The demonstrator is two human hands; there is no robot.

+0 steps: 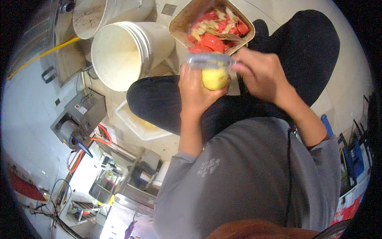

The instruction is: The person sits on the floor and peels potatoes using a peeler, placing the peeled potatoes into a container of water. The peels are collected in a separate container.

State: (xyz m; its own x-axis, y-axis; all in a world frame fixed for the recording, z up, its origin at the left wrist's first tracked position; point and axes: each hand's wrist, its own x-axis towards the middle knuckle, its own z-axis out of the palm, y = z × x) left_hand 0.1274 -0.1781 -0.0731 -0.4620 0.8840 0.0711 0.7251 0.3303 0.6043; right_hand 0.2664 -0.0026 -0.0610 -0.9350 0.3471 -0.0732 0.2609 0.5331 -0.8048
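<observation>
My left hand (194, 85) is closed around a pale yellow peeled potato (215, 78) with a few brown marks on it. In my right hand (261, 71) is a blurred, greyish bladed tool (206, 59), and I cannot tell whether it is a knife or a peeler. Its blade crosses the potato's far side, over my left fingers. Just beyond my hands is a squarish bin (181, 21) with a stained inner wall. Pale peelings (206, 27) and red pieces (212, 42) lie inside it.
A large white plastic bucket (155, 44) stands left of the bin, beside another bucket (92, 18). A white tub (143, 133) with something yellow inside is partly hidden by my left knee (149, 92). Grey metal equipment (89, 109) stands farther left. Blue and dark items (355, 155) are at right.
</observation>
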